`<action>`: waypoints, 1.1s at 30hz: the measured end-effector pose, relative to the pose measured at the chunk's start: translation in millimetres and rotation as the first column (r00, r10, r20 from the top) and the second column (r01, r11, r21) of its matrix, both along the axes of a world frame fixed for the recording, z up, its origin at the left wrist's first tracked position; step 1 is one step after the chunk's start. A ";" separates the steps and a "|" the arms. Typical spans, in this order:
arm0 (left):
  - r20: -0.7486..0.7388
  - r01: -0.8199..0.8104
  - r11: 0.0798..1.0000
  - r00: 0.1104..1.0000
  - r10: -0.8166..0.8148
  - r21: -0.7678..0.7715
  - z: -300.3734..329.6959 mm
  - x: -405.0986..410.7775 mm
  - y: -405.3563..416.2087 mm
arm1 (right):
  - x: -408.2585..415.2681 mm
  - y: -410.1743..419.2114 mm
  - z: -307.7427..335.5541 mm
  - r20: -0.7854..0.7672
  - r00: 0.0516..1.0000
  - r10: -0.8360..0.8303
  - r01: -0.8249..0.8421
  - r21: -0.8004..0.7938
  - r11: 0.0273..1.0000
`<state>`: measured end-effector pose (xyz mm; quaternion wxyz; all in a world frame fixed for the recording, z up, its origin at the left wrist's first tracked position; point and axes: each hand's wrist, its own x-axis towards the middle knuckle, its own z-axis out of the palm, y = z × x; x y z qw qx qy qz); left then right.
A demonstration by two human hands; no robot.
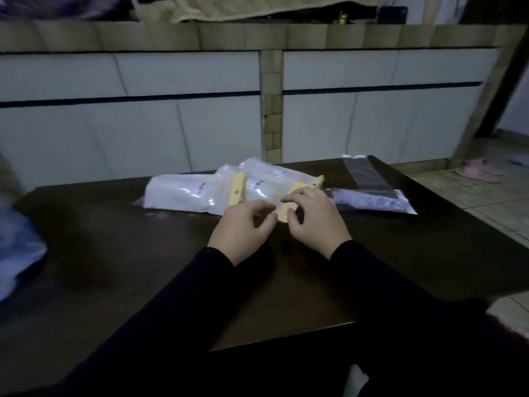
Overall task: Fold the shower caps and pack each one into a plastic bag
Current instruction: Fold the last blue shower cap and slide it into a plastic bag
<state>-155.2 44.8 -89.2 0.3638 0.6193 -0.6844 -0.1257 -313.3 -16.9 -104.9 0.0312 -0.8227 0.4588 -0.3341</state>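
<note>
Both my hands meet at the near end of the packed bag (294, 190) with the yellow header card. My left hand (243, 227) has its fingers curled inward toward the bag's corner; whether they actually pinch the plastic, I cannot tell, since the fingertips are turned away from view. My right hand (312, 216) arches over the yellow card, fingers bent, tips touching its edge and thumb tucked beneath, so it grips the card end of that bag. The bag itself runs away from my hands toward the far side, leaning on the others.

Surface: dark brown table (114, 253), low, glossy. Beyond it, a wall of pale cabinet panels (128, 124) with a tiled strip (272, 110) between them. Tiled floor to the right, pink slippers (478, 170) on it. A blurred pale blue bundle (17, 247) sits at the table's left edge.

Count: three white packed bags in the heap, as far as I can separate them, two showing yellow cards; the second card (237, 188) stands left of my hands. One bag with dark speckled contents (372, 200) lies just right of my right hand. One flat clear bag (363, 173) lies behind it near the far edge. Dark sleeves on both arms.
</note>
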 end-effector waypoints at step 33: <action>-0.155 -0.407 0.897 0.911 0.383 -0.173 30.7 199.0 106.7 | 242.5 44.8 3.5 0.560 0.705 0.436 -0.455 -0.116 0.883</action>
